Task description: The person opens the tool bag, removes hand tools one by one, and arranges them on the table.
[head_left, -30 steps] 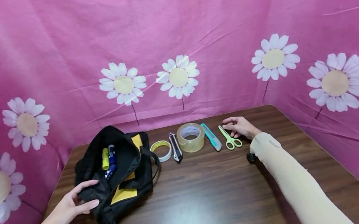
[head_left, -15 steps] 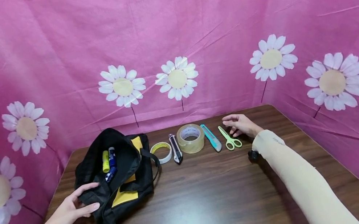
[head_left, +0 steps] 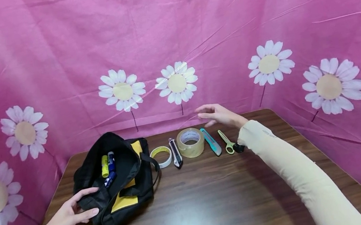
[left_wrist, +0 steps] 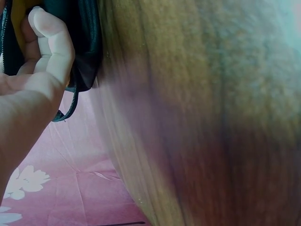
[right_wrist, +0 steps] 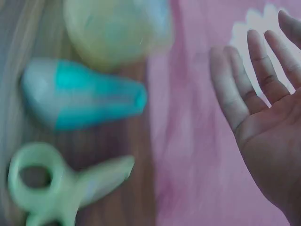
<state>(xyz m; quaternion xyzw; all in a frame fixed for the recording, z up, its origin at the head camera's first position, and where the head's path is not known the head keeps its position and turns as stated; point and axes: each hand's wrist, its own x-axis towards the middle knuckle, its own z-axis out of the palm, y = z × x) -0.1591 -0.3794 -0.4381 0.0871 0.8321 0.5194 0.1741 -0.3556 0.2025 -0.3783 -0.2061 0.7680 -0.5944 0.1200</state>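
Note:
My left hand [head_left: 65, 217] grips the near edge of a black bag [head_left: 146, 184] with yellow panels, which lies with its mouth open at the left of the table. A yellow tube [head_left: 104, 166] and two blue tubes [head_left: 111, 161] show inside. Curled fingers [left_wrist: 56, 47] at the bag fill the left wrist view's corner. My right hand [head_left: 218, 116] hovers above the far table edge with nothing in it, its fingers spread in the right wrist view. Below it lie a teal box cutter [head_left: 211, 142] and pale green scissors [head_left: 226, 142], the latter partly hidden by the black wrist camera.
In a row right of the bag stand a roll of white-yellow tape [head_left: 166, 162], a dark and white box cutter [head_left: 176, 154] and a wide roll of clear tape [head_left: 192, 148]. A pink flowered cloth [head_left: 145, 31] hangs behind the brown table [head_left: 216, 200].
My right hand has lifted from beside the scissors and moved left, over the teal box cutter's far end. My left hand keeps its place on the bag.

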